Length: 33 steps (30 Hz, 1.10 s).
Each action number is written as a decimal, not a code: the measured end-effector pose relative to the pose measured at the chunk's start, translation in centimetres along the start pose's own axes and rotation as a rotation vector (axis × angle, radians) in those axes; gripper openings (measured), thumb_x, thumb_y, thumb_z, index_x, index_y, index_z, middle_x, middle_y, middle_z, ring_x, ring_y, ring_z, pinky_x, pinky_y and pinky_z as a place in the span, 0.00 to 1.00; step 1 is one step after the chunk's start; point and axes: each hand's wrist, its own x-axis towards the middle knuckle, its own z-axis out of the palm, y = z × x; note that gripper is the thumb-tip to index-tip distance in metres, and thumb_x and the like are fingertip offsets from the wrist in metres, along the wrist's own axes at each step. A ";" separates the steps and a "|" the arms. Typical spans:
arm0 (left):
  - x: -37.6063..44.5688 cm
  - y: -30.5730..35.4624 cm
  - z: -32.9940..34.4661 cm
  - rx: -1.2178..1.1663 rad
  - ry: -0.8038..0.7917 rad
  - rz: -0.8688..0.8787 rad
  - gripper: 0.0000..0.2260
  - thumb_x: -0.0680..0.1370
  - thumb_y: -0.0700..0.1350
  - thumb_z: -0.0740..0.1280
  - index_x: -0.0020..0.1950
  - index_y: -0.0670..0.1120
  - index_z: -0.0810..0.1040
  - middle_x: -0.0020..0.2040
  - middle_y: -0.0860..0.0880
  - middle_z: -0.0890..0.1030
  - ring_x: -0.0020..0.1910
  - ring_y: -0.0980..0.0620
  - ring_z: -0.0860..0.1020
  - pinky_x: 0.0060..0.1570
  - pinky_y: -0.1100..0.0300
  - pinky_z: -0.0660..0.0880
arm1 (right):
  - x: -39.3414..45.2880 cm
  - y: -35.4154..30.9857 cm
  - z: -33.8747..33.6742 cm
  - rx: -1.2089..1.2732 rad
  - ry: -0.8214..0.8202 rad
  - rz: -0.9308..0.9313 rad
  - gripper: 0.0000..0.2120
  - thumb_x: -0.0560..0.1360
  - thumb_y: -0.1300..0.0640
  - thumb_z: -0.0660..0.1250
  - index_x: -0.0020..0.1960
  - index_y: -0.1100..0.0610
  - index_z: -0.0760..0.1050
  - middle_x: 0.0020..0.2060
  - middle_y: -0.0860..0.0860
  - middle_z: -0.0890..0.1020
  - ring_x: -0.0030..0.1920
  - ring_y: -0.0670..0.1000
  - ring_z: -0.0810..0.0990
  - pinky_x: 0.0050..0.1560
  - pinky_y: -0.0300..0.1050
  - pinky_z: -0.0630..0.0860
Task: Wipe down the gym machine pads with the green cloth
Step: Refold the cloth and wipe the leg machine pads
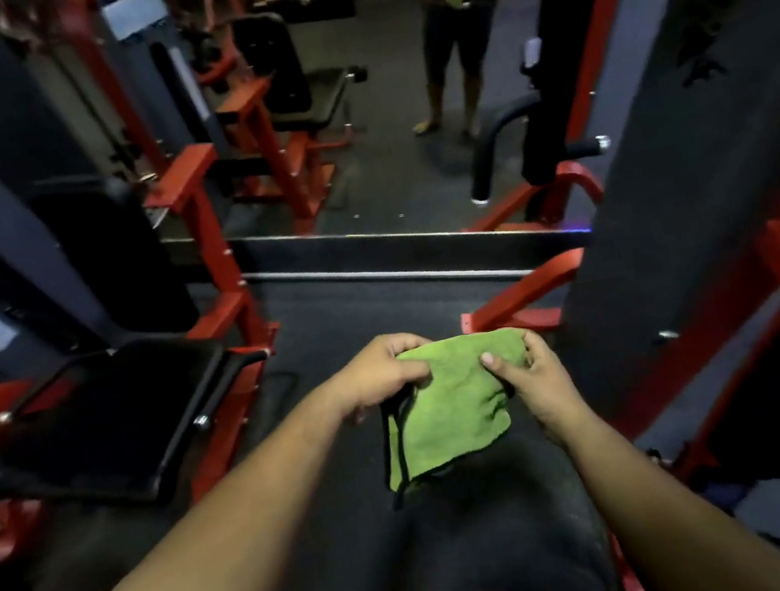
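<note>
- My left hand (381,375) and right hand (527,375) both pinch the top edge of the green cloth (445,410), thumbs on its near face, fingers curled behind. It hangs in the air between them, over the dark floor (327,306), touching no pad.
- Risk, as I judge it: the hold is only at the upper corners, so if one pinch slackens while I refold, the cloth could swing down and drop onto the floor, picking up grit that I would then smear on the upholstery.
- The black seat pad (104,429) sits off to my left, well apart from the cloth. Reaching across could snag the loose lower corner on the red frame (210,233) or the seat's metal handle (217,393).
- Dim light and blur could make me miss patches on black vinyl.
- The cloth looks like bright green microfibre, folded double, dark-trimmed along its left edge, lower corner drooping. I cannot tell whether it is damp.
</note>
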 end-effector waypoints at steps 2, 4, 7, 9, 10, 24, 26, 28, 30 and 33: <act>-2.4 -2.3 -3.9 -0.079 0.136 -0.011 0.19 0.68 0.35 0.70 0.57 0.48 0.84 0.46 0.51 0.85 0.43 0.55 0.80 0.45 0.60 0.76 | 0.2 -0.8 4.3 0.017 -0.028 -0.008 0.14 0.73 0.59 0.78 0.56 0.58 0.78 0.48 0.52 0.87 0.49 0.51 0.85 0.46 0.41 0.81; -4.1 -4.2 -6.6 -0.143 0.259 -0.023 0.21 0.66 0.37 0.71 0.59 0.49 0.82 0.49 0.51 0.85 0.44 0.57 0.81 0.47 0.61 0.77 | 0.4 -1.5 7.6 0.028 -0.052 -0.031 0.09 0.74 0.60 0.77 0.50 0.57 0.78 0.44 0.50 0.87 0.44 0.47 0.85 0.44 0.40 0.80; -7.8 -8.7 -11.6 -0.254 0.508 -0.059 0.19 0.73 0.37 0.73 0.62 0.47 0.80 0.51 0.49 0.84 0.43 0.58 0.81 0.46 0.64 0.77 | 0.5 -2.4 15.3 0.006 -0.166 -0.062 0.09 0.75 0.58 0.77 0.51 0.58 0.79 0.43 0.51 0.87 0.43 0.46 0.85 0.45 0.42 0.79; -9.9 -11.5 -14.0 -0.338 0.616 -0.080 0.14 0.75 0.40 0.74 0.61 0.45 0.80 0.54 0.47 0.85 0.48 0.55 0.83 0.49 0.63 0.78 | 0.2 -3.0 19.5 0.022 -0.217 -0.055 0.10 0.75 0.57 0.76 0.52 0.60 0.79 0.45 0.53 0.87 0.44 0.48 0.85 0.44 0.43 0.80; -11.0 -13.1 -15.4 -0.372 0.628 -0.083 0.13 0.76 0.42 0.75 0.60 0.44 0.80 0.55 0.46 0.86 0.51 0.53 0.84 0.52 0.62 0.79 | 0.1 -3.2 21.9 0.022 -0.240 -0.054 0.10 0.76 0.57 0.76 0.52 0.60 0.79 0.45 0.54 0.87 0.44 0.49 0.85 0.44 0.44 0.81; -11.9 -19.5 -28.3 -0.874 0.989 -0.082 0.11 0.81 0.45 0.70 0.59 0.40 0.80 0.52 0.40 0.86 0.50 0.43 0.85 0.52 0.47 0.83 | 8.1 -1.8 39.4 0.192 -0.672 0.342 0.23 0.75 0.58 0.70 0.69 0.62 0.74 0.61 0.61 0.83 0.57 0.56 0.84 0.57 0.53 0.83; -10.2 -20.5 -30.2 -0.921 1.068 -0.102 0.10 0.82 0.46 0.68 0.58 0.40 0.80 0.51 0.41 0.87 0.48 0.44 0.86 0.50 0.49 0.83 | 10.5 -1.4 41.6 0.077 -0.776 0.363 0.21 0.77 0.58 0.70 0.68 0.59 0.74 0.60 0.59 0.84 0.56 0.55 0.85 0.54 0.51 0.83; -8.3 -21.6 -32.2 -0.937 1.180 -0.133 0.13 0.82 0.49 0.68 0.59 0.40 0.80 0.51 0.41 0.87 0.50 0.44 0.86 0.51 0.48 0.83 | 13.9 -0.2 44.2 -0.024 -0.845 0.355 0.17 0.80 0.60 0.68 0.68 0.58 0.74 0.59 0.57 0.85 0.55 0.54 0.85 0.51 0.48 0.81; -7.4 -22.5 -33.4 -0.911 1.260 -0.194 0.13 0.82 0.52 0.68 0.59 0.43 0.81 0.52 0.44 0.87 0.52 0.45 0.85 0.54 0.46 0.83 | 16.3 0.8 46.3 -0.084 -0.857 0.309 0.15 0.80 0.61 0.68 0.66 0.56 0.75 0.58 0.55 0.85 0.56 0.54 0.85 0.54 0.51 0.81; -6.0 -23.8 -34.0 -0.877 1.403 -0.318 0.13 0.80 0.56 0.69 0.59 0.49 0.80 0.54 0.46 0.86 0.54 0.47 0.84 0.56 0.45 0.82 | 20.2 1.6 50.2 -0.208 -0.893 0.268 0.14 0.80 0.60 0.70 0.65 0.55 0.76 0.59 0.54 0.84 0.59 0.54 0.83 0.59 0.51 0.80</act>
